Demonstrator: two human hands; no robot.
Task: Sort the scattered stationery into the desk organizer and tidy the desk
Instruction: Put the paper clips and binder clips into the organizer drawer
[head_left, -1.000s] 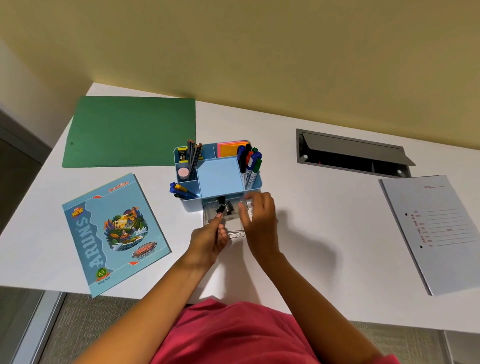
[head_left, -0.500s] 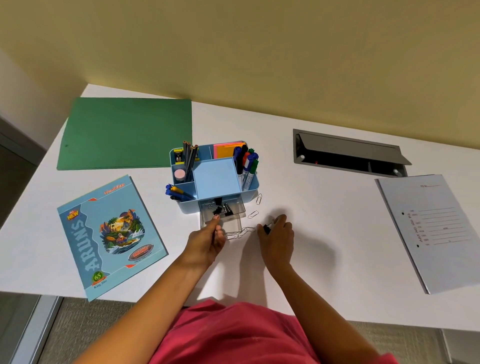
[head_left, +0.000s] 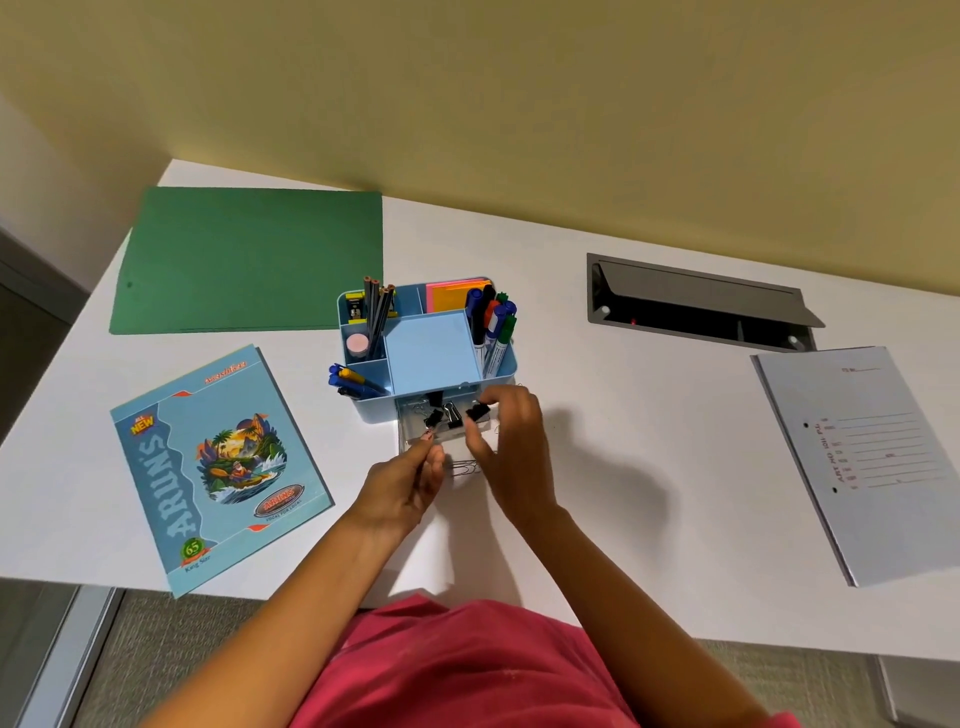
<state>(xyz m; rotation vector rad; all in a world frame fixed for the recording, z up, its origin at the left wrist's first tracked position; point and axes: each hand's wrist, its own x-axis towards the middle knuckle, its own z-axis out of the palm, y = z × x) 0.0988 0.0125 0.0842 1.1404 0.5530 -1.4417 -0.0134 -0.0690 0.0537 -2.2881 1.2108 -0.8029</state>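
A light blue desk organizer (head_left: 429, 353) stands mid-desk with pencils, markers, pens, sticky notes and an eraser in its compartments. Its clear drawer (head_left: 415, 435) is pulled out toward me and holds black binder clips (head_left: 444, 415). My right hand (head_left: 511, 447) is over the drawer's right side, fingertips pinched on a black binder clip (head_left: 478, 412). My left hand (head_left: 408, 486) rests at the drawer's front edge, fingers closed on its rim. Paper clips (head_left: 465, 467) lie on the desk between my hands.
A green folder (head_left: 249, 260) lies at the back left, a blue notebook (head_left: 218, 467) at the front left, and a grey file (head_left: 872, 462) at the right. A grey cable hatch (head_left: 696, 304) is sunk into the white desk (head_left: 623, 467), with its flap open.
My right hand picked a black binder clip off the desk to the right and carried it up and left over the open drawer. My left hand stayed at the drawer front.
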